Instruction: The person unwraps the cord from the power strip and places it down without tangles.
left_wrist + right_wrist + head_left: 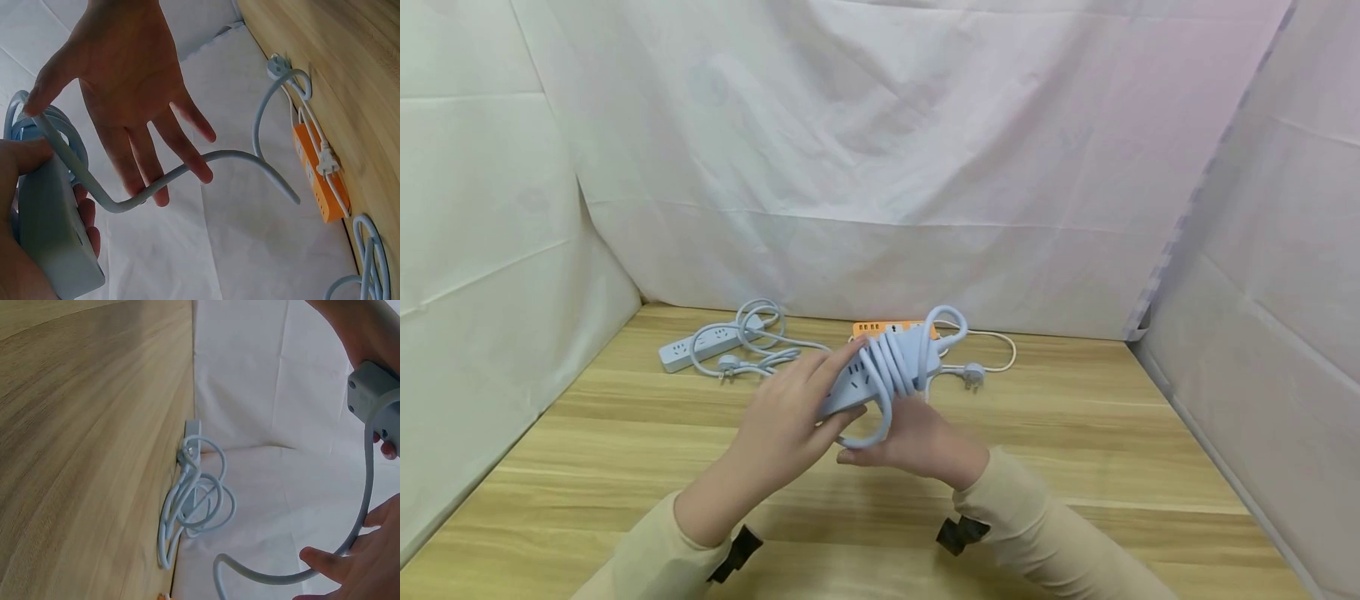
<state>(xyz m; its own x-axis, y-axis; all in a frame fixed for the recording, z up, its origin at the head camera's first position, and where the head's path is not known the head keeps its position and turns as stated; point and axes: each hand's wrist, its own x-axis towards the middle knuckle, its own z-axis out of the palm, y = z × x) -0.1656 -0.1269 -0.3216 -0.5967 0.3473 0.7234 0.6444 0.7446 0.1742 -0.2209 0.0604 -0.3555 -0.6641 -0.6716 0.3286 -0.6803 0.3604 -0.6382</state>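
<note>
A pale blue power strip (850, 387) is held up above the table by my left hand (782, 417), fingers on one side and thumb on the other. Several turns of its thick cord (891, 367) wrap around the far end. My right hand (917, 442) is just below and beside the strip. In the left wrist view the right hand (128, 75) has its fingers spread and nearly straight. A loose run of cord (78, 169) crosses the fingers, and the thumb tip touches cord beside the strip. In the right wrist view the cord (369, 469) arcs from strip to fingers.
A second pale blue power strip (677, 354) lies at the back left with its cord (760, 304) loosely looped. Behind the held strip lies an orange power strip (887, 327) with a white cord (1011, 346). A pale blue plug (973, 375) sits on the table. White cloth (880, 167) surrounds the table.
</note>
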